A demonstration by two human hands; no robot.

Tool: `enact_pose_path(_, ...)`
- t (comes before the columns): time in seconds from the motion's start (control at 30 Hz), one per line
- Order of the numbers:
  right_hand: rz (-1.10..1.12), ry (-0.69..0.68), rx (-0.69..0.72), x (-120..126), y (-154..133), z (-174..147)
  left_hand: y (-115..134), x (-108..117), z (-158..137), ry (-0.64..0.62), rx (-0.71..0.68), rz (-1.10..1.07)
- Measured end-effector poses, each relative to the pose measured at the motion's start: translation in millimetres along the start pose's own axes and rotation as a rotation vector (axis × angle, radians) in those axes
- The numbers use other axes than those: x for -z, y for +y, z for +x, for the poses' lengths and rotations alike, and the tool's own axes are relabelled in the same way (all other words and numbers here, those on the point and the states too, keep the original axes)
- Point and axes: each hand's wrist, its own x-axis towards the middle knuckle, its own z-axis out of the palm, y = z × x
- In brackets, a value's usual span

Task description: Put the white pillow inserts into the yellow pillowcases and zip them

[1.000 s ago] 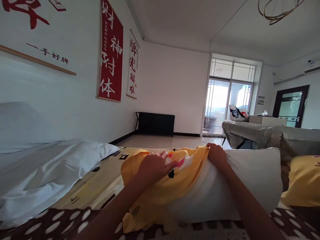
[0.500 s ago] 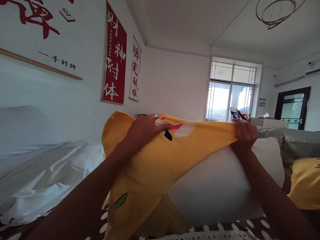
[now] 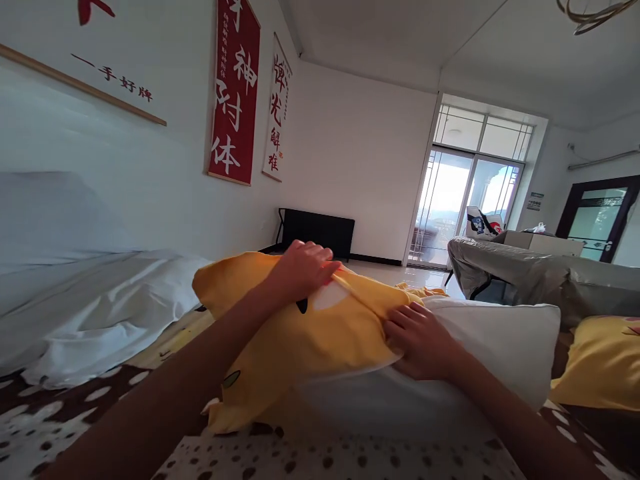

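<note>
A yellow pillowcase [image 3: 280,347] with printed patches covers the left part of a white pillow [image 3: 495,333]. The pillow's right part sticks out bare. My left hand [image 3: 303,270] grips the case's upper edge near a white and pink print, fingers curled over the fabric. Lower and to the right, my right hand [image 3: 417,337] is closed on the case's open edge, its knuckles against the white pillow. The case's fabric is bunched between both hands. Pillow and case lie on a brown and white spotted cover [image 3: 320,460].
Crumpled white fabric [image 3: 115,307] lies to the left by the wall. Another yellow pillow [image 3: 600,363] is at the right. Behind it stands furniture under a plastic sheet [image 3: 530,267]. A black panel [image 3: 317,233] stands by the far wall.
The pillow and case have come down lower and flatter. My right hand has moved left and down with the case's edge, and more of the white pillow shows at the right.
</note>
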Motion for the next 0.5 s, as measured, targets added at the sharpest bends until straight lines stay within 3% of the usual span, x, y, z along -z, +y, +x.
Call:
enact_pose_path(0.1,0.274,-0.137,-0.133,28.3,-2.4,7.7,26.5,-12.8,6.7,-0.057,-0.116,-0.039)
enact_pose_path(0.17,0.412,-0.044,-0.248,44.2,6.3,9.7,37.7,-22.3,2.1,-0.064,-0.148,-0.062)
enact_pose_path(0.23,0.414,0.122,-0.364,51.4,19.7,13.4,43.6,-27.0,-5.4,-0.039,-0.144,-0.088)
enact_pose_path(0.33,0.339,0.211,-0.438,40.9,37.3,26.5,47.7,-22.6,-10.9,-0.033,-0.083,-0.151)
enact_pose_path(0.5,0.542,0.03,-0.486,-0.4,44.1,57.0,56.9,2.0,2.0,-0.134,0.135,-0.248)
